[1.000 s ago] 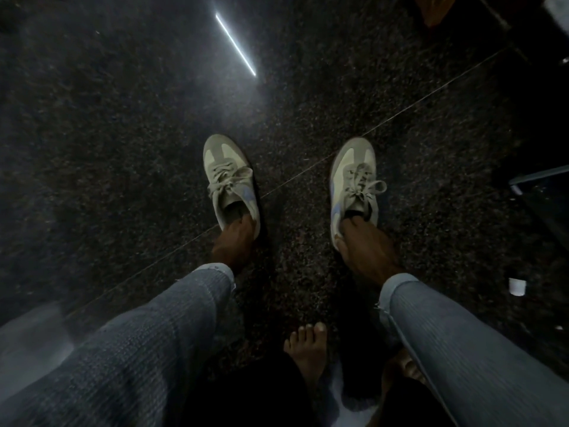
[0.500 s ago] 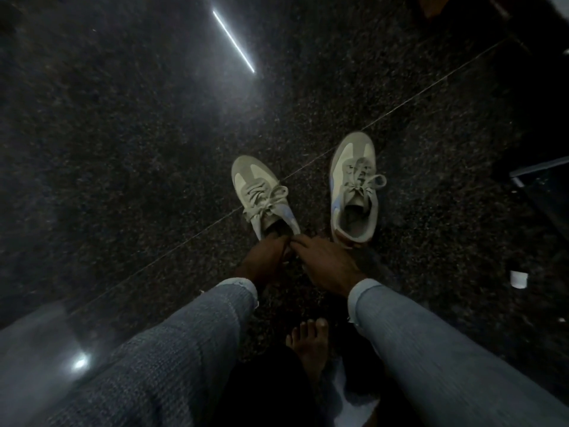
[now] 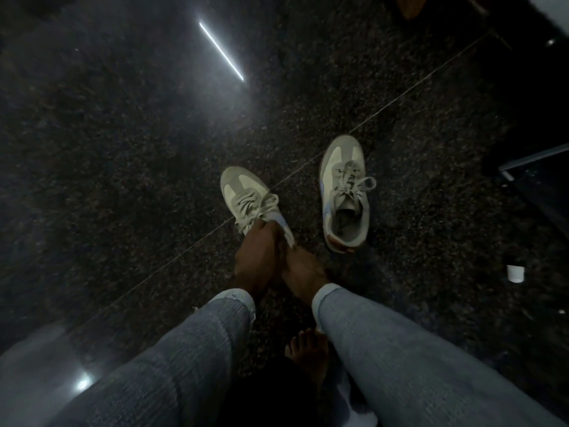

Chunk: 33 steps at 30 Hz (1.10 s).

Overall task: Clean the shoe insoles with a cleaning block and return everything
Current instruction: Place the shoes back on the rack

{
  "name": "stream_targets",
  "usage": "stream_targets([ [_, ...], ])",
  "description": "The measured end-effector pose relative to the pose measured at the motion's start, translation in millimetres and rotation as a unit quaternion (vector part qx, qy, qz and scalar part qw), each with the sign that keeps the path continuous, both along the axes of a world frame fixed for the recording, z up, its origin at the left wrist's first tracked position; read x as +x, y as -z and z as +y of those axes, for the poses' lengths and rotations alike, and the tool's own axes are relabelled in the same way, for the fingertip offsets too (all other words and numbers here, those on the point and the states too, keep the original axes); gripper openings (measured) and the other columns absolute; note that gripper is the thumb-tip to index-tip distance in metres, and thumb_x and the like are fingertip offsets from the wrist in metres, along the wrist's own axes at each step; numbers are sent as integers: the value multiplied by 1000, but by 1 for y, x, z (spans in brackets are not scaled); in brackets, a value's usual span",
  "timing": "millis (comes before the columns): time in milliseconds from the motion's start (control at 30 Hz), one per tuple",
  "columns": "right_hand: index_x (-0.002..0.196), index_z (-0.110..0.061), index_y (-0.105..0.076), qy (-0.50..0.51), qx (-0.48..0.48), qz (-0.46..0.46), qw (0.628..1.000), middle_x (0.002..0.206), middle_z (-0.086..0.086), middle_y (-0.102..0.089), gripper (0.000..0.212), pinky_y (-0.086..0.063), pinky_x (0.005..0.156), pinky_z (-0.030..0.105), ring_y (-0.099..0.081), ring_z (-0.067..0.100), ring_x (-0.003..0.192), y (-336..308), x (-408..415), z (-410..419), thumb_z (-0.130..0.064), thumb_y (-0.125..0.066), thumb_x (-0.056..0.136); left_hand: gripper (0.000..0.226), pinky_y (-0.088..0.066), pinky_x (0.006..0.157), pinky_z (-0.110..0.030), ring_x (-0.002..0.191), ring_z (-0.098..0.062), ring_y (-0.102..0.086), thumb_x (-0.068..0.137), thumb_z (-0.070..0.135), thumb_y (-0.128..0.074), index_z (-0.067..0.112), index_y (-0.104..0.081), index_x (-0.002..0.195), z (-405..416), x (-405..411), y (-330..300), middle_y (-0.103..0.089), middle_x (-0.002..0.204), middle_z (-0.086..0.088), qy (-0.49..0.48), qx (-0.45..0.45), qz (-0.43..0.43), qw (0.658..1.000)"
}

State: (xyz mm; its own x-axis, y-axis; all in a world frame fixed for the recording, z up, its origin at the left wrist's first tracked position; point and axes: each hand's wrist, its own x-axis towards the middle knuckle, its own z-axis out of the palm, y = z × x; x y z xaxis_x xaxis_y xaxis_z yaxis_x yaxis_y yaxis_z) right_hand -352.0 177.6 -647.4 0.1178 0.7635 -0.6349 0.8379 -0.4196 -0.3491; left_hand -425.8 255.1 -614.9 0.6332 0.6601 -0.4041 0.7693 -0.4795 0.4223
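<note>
Two pale grey lace-up sneakers lie on a dark speckled floor. The left sneaker (image 3: pixel 246 198) points up-left, and its heel end is covered by both my hands. My left hand (image 3: pixel 257 257) grips the shoe at the opening, fingers curled over the tongue and laces. Beside it, my right hand (image 3: pixel 303 272) holds the heel end; its fingers are hidden. The right sneaker (image 3: pixel 345 192) stands alone to the right, its opening showing a dark inside. No insole is plainly visible. A small white block (image 3: pixel 515 273) lies on the floor at the right.
My bare foot (image 3: pixel 308 352) rests on the floor below the hands. A dark glass-like panel with a light edge (image 3: pixel 535 180) stands at the right. A bright strip of light reflects off the floor at the top.
My right hand left the right sneaker and joined my left hand on the left sneaker. The left sneaker came nearer to me and to the right. The right sneaker stays put.
</note>
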Motion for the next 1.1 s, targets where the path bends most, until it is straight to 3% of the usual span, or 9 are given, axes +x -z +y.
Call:
stream_targets([
  [167, 138, -3, -41, 3, 69, 29, 997, 131, 20, -51, 40, -41, 94, 41, -52, 37, 117, -33, 29, 11, -21, -42, 101, 31, -39, 83, -33, 103, -28, -53, 89, 20, -56, 9, -56, 118, 8, 10, -19, -52, 116, -13, -39, 57, -108, 992],
  [267, 127, -4, -52, -40, 122, 0, 992, 128, 17, -50, 31, -47, 88, 44, -57, 39, 107, -49, 46, 22, -15, -42, 100, 23, -42, 85, -36, 102, -28, -53, 95, 19, -52, 8, -56, 115, 17, 16, -29, -54, 114, -13, -109, 116, -165, 973],
  [400, 121, -7, -52, -18, 167, -51, 984, 125, 15, -47, 25, -45, 80, 43, -57, 37, 100, -72, 72, 29, -10, -44, 97, 33, -44, 92, -40, 110, -29, -52, 96, 25, -50, 5, -54, 122, 23, 18, -37, -53, 122, -16, -148, 149, -191, 959],
  [500, 111, -8, -54, 35, 231, -90, 968, 119, 15, -50, 20, -42, 75, 43, -57, 36, 95, -90, 98, 25, -5, -41, 96, 41, -46, 94, -43, 114, -35, -52, 93, 29, -47, 3, -51, 125, 18, 23, -39, -51, 127, -19, -108, 143, -161, 970],
  [600, 103, -6, -56, 84, 262, -107, 956, 115, 17, -53, 14, -42, 75, 44, -57, 38, 93, -106, 127, 13, -4, -46, 94, 50, -45, 95, -45, 119, -38, -49, 91, 28, -52, 4, -46, 135, 2, 35, -40, -44, 138, -20, 1, 114, -88, 990],
  [800, 98, 0, -56, 150, 234, -131, 952, 111, 24, -53, 13, -44, 73, 47, -58, 44, 89, -96, 179, -42, 3, -50, 87, 55, -41, 98, -44, 124, -35, -45, 91, 28, -55, 9, -40, 140, -42, 77, -33, -43, 138, -14, 165, 59, -38, 984],
  [900, 92, 2, -57, 186, 204, -125, 953, 106, 25, -55, 8, -44, 73, 47, -58, 44, 90, -82, 188, -75, 5, -54, 86, 60, -37, 101, -44, 128, -33, -42, 90, 33, -56, 10, -36, 143, -59, 94, -26, -42, 143, -13, 198, 35, -23, 979],
  [1100, 86, 5, -60, 225, 174, -102, 953, 97, 26, -59, 4, -45, 70, 46, -60, 44, 84, -55, 173, -128, 3, -57, 87, 58, -28, 110, -48, 134, -29, -37, 95, 33, -48, 12, -29, 146, -84, 106, -10, -40, 142, -10, 251, 38, 99, 962],
])
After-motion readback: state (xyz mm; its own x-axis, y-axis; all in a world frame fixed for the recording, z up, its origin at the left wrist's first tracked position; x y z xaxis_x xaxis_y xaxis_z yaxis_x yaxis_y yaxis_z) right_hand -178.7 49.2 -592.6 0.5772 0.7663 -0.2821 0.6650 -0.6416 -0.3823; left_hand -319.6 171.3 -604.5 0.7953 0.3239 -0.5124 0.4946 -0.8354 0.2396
